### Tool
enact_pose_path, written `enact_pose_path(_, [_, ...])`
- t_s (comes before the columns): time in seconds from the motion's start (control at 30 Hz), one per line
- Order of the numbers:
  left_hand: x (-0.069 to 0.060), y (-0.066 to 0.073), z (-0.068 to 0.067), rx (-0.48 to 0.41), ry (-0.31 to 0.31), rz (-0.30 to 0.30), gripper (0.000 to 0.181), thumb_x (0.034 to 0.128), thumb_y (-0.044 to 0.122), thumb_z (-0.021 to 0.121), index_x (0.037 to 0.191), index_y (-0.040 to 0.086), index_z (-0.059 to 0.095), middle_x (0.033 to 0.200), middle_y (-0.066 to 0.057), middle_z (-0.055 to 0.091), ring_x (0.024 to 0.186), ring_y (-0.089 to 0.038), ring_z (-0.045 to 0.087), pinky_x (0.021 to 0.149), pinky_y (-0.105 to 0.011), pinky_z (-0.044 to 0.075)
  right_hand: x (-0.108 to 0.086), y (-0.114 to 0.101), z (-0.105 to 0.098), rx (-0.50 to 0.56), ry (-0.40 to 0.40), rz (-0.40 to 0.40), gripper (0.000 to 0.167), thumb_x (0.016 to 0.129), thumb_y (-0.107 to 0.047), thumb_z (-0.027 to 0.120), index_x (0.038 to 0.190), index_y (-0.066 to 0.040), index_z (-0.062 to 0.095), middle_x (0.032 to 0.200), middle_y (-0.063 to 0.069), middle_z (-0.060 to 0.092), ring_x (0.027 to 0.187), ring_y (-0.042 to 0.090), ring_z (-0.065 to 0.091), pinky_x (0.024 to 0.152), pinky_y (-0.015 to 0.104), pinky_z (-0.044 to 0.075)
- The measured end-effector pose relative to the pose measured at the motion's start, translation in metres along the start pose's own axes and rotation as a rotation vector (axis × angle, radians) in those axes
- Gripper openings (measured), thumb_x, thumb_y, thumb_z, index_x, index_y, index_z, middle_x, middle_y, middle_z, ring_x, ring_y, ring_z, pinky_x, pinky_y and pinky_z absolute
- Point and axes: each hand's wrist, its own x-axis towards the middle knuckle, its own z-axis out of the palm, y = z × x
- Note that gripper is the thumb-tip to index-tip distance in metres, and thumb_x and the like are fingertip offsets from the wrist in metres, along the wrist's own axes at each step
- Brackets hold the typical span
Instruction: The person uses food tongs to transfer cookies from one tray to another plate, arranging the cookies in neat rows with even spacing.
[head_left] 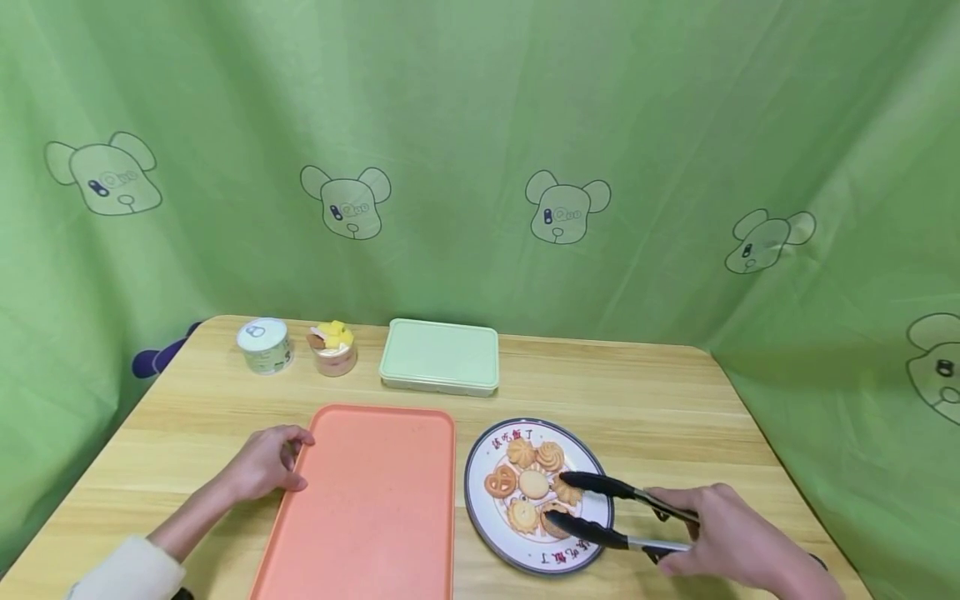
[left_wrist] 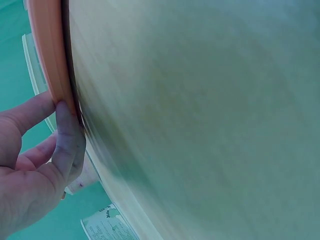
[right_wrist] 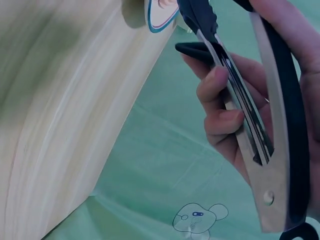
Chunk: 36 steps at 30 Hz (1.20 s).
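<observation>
In the head view my right hand [head_left: 723, 537] grips a pair of black-and-silver tongs [head_left: 637, 495]. Their two black tips are spread apart over the right side of a round plate [head_left: 487, 527] with a dark blue rim. Several cookies [head_left: 534, 484] of different shapes lie on that plate; the tips partly cover two of them. My left hand [head_left: 264, 463] pinches the left edge of a pink tray [head_left: 378, 500], thumb and fingers at its rim. The left wrist view shows the fingertips [left_wrist: 67, 120] on the tray's edge. Up close, the right wrist view shows fingers wrapped round the tongs' arms.
Along the table's back stand a white-lidded can [head_left: 266, 346], a small dessert cup [head_left: 333, 350] topped with yellow pieces, and a pale green lidded box [head_left: 440, 355]. A green curtain [head_left: 465, 125] hangs behind the wooden table [head_left: 600, 375] and at its sides.
</observation>
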Motion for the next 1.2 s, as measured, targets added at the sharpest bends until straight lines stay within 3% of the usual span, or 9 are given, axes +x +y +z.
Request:
enact_pose_path(0.13, [0.000,0.000,0.000,-0.002,-0.002,-0.001,0.055,0.0603,-0.003,0.082,0.110,-0.004,0.060,0.088,-0.008,0.057,0.069,-0.015,0.050,0.054,-0.022,0.043,0.004,0.000,-0.001,-0.045,0.148,-0.031,0.084,0.060,-0.050,0.083,0.127,-0.004,0.060,0.059,-0.007,0.037,0.050,0.001,0.029,0.045,0.020,0.032])
enact_pose_path(0.23, [0.000,0.000,0.000,-0.004,-0.001,-0.003,0.054,0.0603,-0.004,0.082,0.110,-0.004,0.060,0.088,-0.008,0.057,0.069,-0.015,0.050,0.054,-0.022,0.043,0.010,0.003,0.001,-0.084,0.265,-0.039,0.085,0.061,-0.054,0.082,0.125,-0.002,0.060,0.059,-0.009,0.040,0.051,0.000,0.030,0.046,0.019,0.031])
enact_pose_path(0.33, [0.000,0.000,0.000,-0.002,-0.003,-0.004,0.054,0.0604,-0.004,0.082,0.110,-0.004,0.060,0.088,-0.008,0.057,0.069,-0.015,0.050,0.054,-0.022,0.043,0.018,0.005,0.002,-0.089,0.309,0.005,0.090,0.064,-0.057,0.078,0.127,0.002,0.056,0.066,-0.002,0.052,0.056,0.004,0.040,0.049,0.021,0.035])
enact_pose_path(0.43, [-0.001,-0.001,-0.001,0.006,-0.003,-0.006,0.055,0.0604,-0.003,0.082,0.111,-0.004,0.060,0.088,-0.008,0.057,0.068,-0.015,0.050,0.055,-0.022,0.043,0.027,0.006,0.004,-0.079,0.313,0.078,0.098,0.067,-0.061,0.075,0.130,0.010,0.050,0.088,0.023,0.065,0.066,0.019,0.056,0.060,0.034,0.049])
enact_pose_path(0.53, [-0.001,-0.002,-0.002,0.015,0.002,-0.007,0.055,0.0603,-0.002,0.083,0.111,-0.004,0.061,0.087,-0.007,0.057,0.068,-0.014,0.050,0.055,-0.022,0.043,0.040,0.007,0.008,-0.085,0.335,0.133,0.105,0.068,-0.066,0.071,0.129,0.016,0.045,0.114,0.039,0.057,0.087,0.044,0.062,0.074,0.053,0.052])
enact_pose_path(0.63, [0.000,-0.002,-0.002,0.017,0.008,0.001,0.055,0.0603,-0.002,0.083,0.110,-0.004,0.060,0.087,-0.008,0.057,0.069,-0.015,0.050,0.055,-0.022,0.043,0.056,0.010,0.012,-0.134,0.355,0.177,0.108,0.069,-0.071,0.066,0.126,0.019,0.045,0.101,0.037,0.061,0.084,0.046,0.062,0.069,0.052,0.053])
enact_pose_path(0.8, [0.000,0.000,-0.001,0.004,0.008,-0.004,0.055,0.0602,-0.003,0.082,0.110,-0.005,0.060,0.088,-0.008,0.057,0.070,-0.015,0.051,0.055,-0.022,0.044,0.079,0.019,0.023,-0.211,0.336,0.247,0.110,0.074,-0.076,0.055,0.121,0.023,0.042,0.077,0.025,0.060,0.061,0.028,0.056,0.051,0.036,0.045])
enact_pose_path(0.97, [0.001,0.000,0.000,0.000,0.008,-0.010,0.055,0.0590,-0.003,0.083,0.109,-0.004,0.061,0.088,-0.008,0.058,0.070,-0.015,0.051,0.056,-0.022,0.044,0.089,0.026,0.029,-0.170,0.319,0.299,0.112,0.076,-0.075,0.053,0.118,0.027,0.036,0.071,0.023,0.055,0.057,0.026,0.053,0.047,0.033,0.041])
enact_pose_path(1.2, [0.003,-0.001,0.003,-0.010,0.007,-0.015,0.056,0.0580,-0.003,0.083,0.109,-0.003,0.061,0.087,-0.008,0.057,0.069,-0.015,0.051,0.056,-0.022,0.043,0.090,0.030,0.031,-0.057,0.246,0.412,0.124,0.069,-0.074,0.062,0.122,0.030,0.023,0.073,0.027,0.052,0.059,0.028,0.054,0.047,0.033,0.044])
